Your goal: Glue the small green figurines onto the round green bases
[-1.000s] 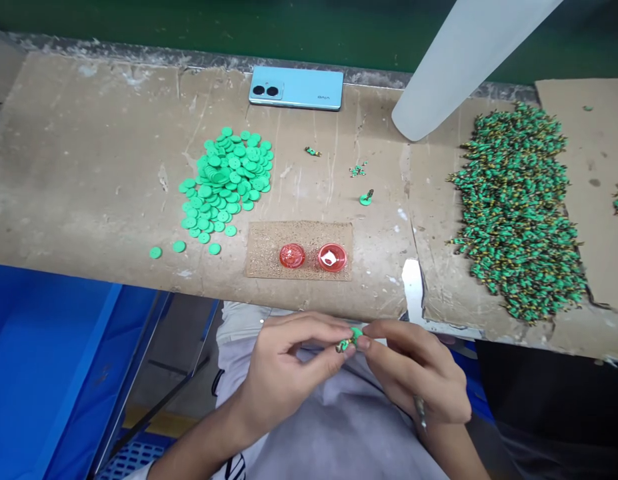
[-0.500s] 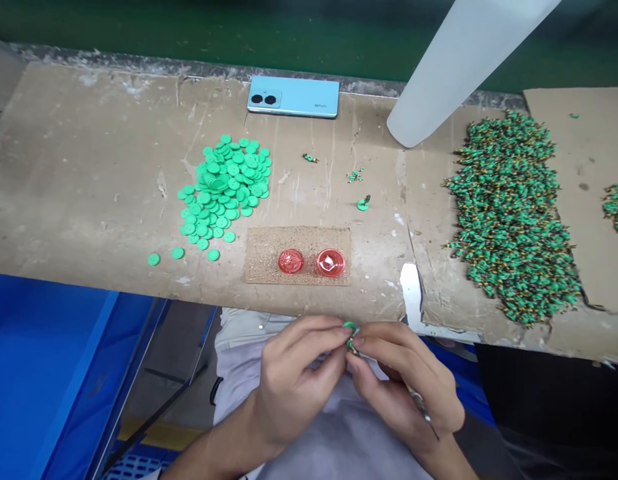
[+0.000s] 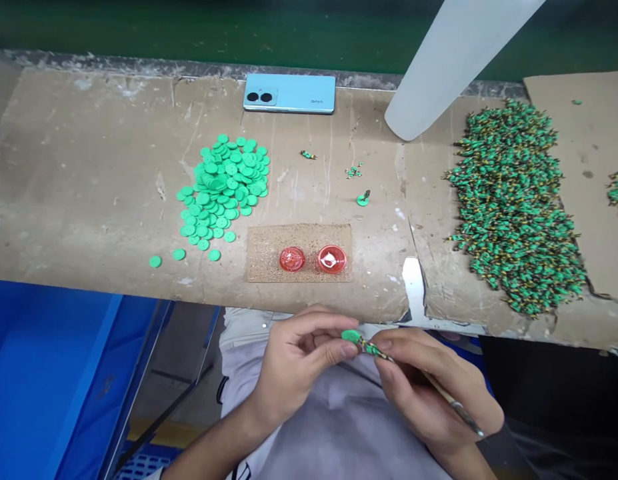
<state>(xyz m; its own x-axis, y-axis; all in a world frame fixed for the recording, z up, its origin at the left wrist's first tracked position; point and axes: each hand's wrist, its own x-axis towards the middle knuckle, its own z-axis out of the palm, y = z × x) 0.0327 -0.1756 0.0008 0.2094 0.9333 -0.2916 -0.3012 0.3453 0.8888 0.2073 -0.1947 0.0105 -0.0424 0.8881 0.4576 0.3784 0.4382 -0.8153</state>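
Over my lap, my left hand [image 3: 301, 363] pinches a round green disc [image 3: 349, 336] by its edge. A tiny green, black and yellow figurine [image 3: 371, 349] joins or touches the disc, its other end between the fingertips of my right hand [image 3: 433, 380]. A thin brush-like tool [image 3: 456, 405] lies across the right palm, its end sticking out toward the lower right. Beyond my hands, two small red dishes [image 3: 292, 259] with shiny contents stand on a speckled cardboard piece [image 3: 263, 267]. One figurine on a green disc [image 3: 363, 199] stands upright farther back.
Green discs [image 3: 223, 183] are heaped on the left of the cardboard-covered bench [image 3: 89, 180]. A large pile of figurines [image 3: 513, 207] lies on the right. At the back are a light-blue phone [image 3: 299, 93] and a slanting white tube [image 3: 429, 80]. A blue bin [image 3: 43, 360] stands lower left.
My right hand has moved right and slightly down, away from the left fingers. The disc and figurine, formerly mostly covered by fingertips, now show between the hands.
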